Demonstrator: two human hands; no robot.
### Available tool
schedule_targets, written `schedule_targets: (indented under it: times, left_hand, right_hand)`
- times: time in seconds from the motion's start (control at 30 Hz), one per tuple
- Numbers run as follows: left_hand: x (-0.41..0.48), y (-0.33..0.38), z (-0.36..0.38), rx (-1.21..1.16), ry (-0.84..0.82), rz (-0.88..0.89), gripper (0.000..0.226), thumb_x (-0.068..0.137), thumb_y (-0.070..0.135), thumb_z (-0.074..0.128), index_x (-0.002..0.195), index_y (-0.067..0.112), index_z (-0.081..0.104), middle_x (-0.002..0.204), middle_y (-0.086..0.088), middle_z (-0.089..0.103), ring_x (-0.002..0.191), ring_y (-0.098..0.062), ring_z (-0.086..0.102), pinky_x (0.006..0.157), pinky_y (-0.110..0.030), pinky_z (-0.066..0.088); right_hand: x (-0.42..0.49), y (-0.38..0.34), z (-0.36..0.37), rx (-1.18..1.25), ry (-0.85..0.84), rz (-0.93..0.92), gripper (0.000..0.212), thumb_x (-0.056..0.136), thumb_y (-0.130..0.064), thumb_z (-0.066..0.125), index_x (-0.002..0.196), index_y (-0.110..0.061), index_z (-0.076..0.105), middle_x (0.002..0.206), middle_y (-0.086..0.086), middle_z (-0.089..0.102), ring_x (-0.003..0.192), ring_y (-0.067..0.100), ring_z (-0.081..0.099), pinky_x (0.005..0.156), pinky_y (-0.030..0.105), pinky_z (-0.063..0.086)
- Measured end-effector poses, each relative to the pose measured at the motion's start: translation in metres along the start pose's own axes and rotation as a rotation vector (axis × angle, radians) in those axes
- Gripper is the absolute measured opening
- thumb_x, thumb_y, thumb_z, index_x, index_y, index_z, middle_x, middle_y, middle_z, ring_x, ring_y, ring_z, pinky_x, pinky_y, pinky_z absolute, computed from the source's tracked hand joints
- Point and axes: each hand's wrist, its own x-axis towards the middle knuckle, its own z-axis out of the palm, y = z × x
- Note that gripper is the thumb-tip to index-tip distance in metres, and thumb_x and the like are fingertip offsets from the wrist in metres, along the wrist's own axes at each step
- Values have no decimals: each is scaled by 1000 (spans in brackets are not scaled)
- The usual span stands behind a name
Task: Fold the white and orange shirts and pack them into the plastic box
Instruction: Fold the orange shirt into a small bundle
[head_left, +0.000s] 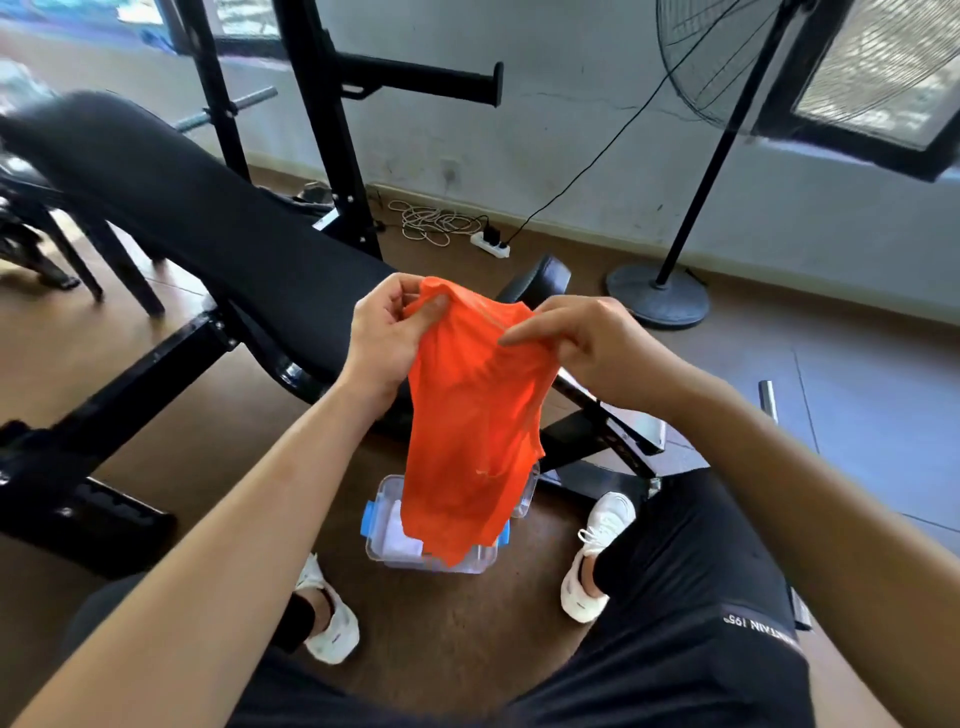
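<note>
An orange shirt (470, 415) hangs in the air in front of me, loose and unfolded. My left hand (387, 332) pinches its top left edge and my right hand (582, 343) grips its top right edge. Straight below, on the floor between my feet, stands the clear plastic box (382, 535) with blue clips. Something white, the folded white shirt (400, 538), lies inside it. The hanging orange cloth hides most of the box's right part.
A black weight bench (218, 249) with its metal frame runs from upper left to the middle. A standing fan (657, 291) is at the right, a power strip with coiled cable (488, 241) by the wall. My white shoes (597, 551) flank the box.
</note>
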Motion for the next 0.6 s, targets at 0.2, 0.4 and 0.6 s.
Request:
schedule_targets:
  times: [0.2,0.4,0.6]
  left_hand:
    - [-10,-20,-6,-15,97,-70,12,90,14,74,96,23,69,92,0,69,82,-13,61,71,-24,52]
    - [-64,-58,3,107,203,-105,22,84,6,76,89,24,64,83,6,67,69,-4,61,69,-21,49]
    - [-116,-115,36,101,-36,-290,22,84,13,80,100,19,66,93,1,74,85,-10,71,83,-31,58]
  right_hand:
    - [20,-14,1,374,128,140,60,74,26,47,108,-15,75,110,1,75,102,12,70,95,32,57]
    - [40,-22,-2,491,256,223,48,80,22,53,114,-6,72,101,2,71,80,4,68,77,28,60]
    - [38,-21,-7,476,296,248,44,85,17,56,117,-9,71,106,8,72,97,29,71,84,43,63]
